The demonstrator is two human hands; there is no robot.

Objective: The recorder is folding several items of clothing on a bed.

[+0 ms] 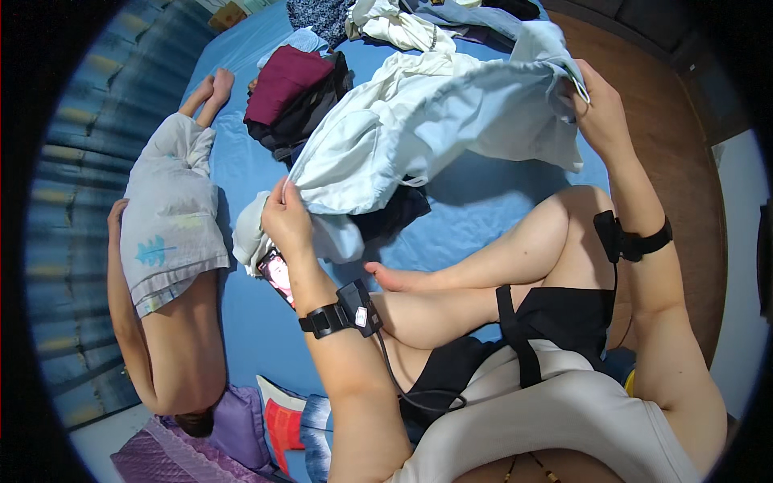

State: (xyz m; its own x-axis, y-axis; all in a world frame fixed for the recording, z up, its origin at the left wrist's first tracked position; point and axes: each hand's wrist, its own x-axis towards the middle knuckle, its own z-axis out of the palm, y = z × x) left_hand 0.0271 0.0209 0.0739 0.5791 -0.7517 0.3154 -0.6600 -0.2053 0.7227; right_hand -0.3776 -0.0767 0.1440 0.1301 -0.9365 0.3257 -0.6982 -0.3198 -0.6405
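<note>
A thin, pale blue-white garment (451, 113) is spread in the air between my two hands, with a thin white cord or loop hanging from it. My left hand (287, 221) pinches its near left edge. On the far right, my right hand (602, 113) is closed on the gathered other end, where another white loop shows. Beneath the cloth lies a dark folded piece (393, 216). Just below my left hand are a pale crumpled cloth (251, 229) and a phone (276, 272) with a lit screen, partly hidden by my forearm.
On the blue bed sheet (475, 197) stands a stack of folded clothes with a maroon piece (291, 83) on top. More clothes (403, 24) are heaped at the far end. A person (173, 266) lies along the left side, by blue curtains (88, 193). Pillows (240, 423) lie at the lower left.
</note>
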